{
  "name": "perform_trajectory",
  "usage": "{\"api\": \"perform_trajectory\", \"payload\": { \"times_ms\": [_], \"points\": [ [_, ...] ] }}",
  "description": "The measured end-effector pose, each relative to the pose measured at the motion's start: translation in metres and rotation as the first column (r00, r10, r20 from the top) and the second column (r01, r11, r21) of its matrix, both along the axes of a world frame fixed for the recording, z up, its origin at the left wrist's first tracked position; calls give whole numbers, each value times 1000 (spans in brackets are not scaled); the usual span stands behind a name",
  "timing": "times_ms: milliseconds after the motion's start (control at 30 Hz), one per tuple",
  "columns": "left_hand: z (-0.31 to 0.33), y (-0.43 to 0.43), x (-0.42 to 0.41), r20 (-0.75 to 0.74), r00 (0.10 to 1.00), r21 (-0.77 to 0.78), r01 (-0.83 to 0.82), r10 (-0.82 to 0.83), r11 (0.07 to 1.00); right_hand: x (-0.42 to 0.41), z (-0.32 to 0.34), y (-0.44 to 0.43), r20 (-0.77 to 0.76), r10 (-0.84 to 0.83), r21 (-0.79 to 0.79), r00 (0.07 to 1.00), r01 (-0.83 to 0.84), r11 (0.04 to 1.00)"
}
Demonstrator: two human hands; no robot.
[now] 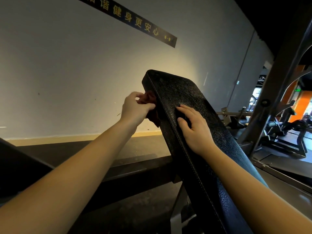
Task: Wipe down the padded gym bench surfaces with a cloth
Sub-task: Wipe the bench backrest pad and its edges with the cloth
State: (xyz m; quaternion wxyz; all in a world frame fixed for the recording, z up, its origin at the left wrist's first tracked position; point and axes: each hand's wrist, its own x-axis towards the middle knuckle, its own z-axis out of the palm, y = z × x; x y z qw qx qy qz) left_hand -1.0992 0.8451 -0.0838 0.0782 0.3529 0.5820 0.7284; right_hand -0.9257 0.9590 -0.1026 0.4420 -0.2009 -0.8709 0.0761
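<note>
a: head view. counts?
b: two bare forearms, two grips, one cloth, one pad. quick.
a: pad first.
b: one black bench pad [185, 92], pebbled skin, stitched seam along its left edge, tilted steeply with the top end up toward the wall [67, 65].
a: left grip?
b: left grip [135, 108] clenched round the cloth [150, 98], fingers curled, thumb pinching it.
a: where's the cloth?
b: dark red, bunched, pressed on the pad's left side face just below the top corner. one tail hangs down under the hand.
a: right grip?
b: right grip [194, 130] released, palm down on the pad's top face, fingers nearly straight, holding nothing. just right of the seam.
a: background?
b: one dark sign strip [128, 19] with yellow characters high on the wall. dark metal gym frames [278, 81] at right, count unclear. dark floor [143, 149] below.
</note>
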Motion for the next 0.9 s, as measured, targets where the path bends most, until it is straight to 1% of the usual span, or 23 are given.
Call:
{"api": "perform_trajectory", "payload": {
  "times_ms": [67, 167, 233, 300, 333, 400, 467, 500, 567, 633, 700, 767, 800, 833, 900],
  "points": [
    [-9, -3, 8, -46, 999, 17, 29, -28, 999, 0, 0, 0, 0, -1, -1, 1000, 1, 1000],
    [-32, -15, 34, -172, 981, 37, 99, -91, 994, -2, 1, -1, 3, -11, -2, 1000, 11, 1000],
    [-57, -25, 56, -255, 957, 9, 148, -141, 989, -3, 1, -2, 0, -15, 3, 1000, 15, 1000],
    [-80, -34, 77, -302, 945, -43, 122, -130, 992, -3, 1, -3, 0, -18, 6, 1000, 18, 1000],
    [-86, -34, 81, -306, 948, -35, 86, -92, 996, -3, 0, -2, 4, -15, 4, 1000, 15, 1000],
    [-78, -24, 75, -275, 961, 39, -2, 13, 999, -1, -1, -1, 1, -6, -1, 1000, 6, 1000],
    [-49, -5, 53, -174, 976, 93, -116, 131, 989, 0, -1, 0, -6, 5, -3, 1000, -5, 1000],
    [-32, 4, 40, -136, 975, 88, -163, 174, 983, 0, -1, 1, -6, 8, -4, 1000, -8, 1000],
    [-13, 16, 27, -166, 961, 63, -213, 220, 975, 0, 0, 1, -1, 3, -5, 1000, -3, 1000],
    [-23, 11, 36, -209, 960, 57, -177, 185, 983, 0, 0, 1, 5, -2, -4, 1000, 2, 1000],
    [-56, -8, 64, -240, 965, 64, -92, 105, 994, -1, 0, 0, 5, -4, -4, 1000, 4, 1000],
    [-88, -31, 92, -280, 960, 36, 15, -4, 999, -1, 1, -1, 3, -6, -3, 1000, 6, 1000],
    [-96, -35, 98, -277, 960, 30, 50, -40, 998, -1, 1, -1, 5, -3, -4, 1000, 3, 1000],
    [-96, -33, 96, -262, 964, 41, 48, -36, 998, 0, 1, -1, 5, 2, -5, 1000, -2, 1000],
    [-81, -18, 78, -221, 974, 88, -22, 41, 996, 1, 0, 0, 3, 3, -1, 1000, -3, 1000]
  ]
}}
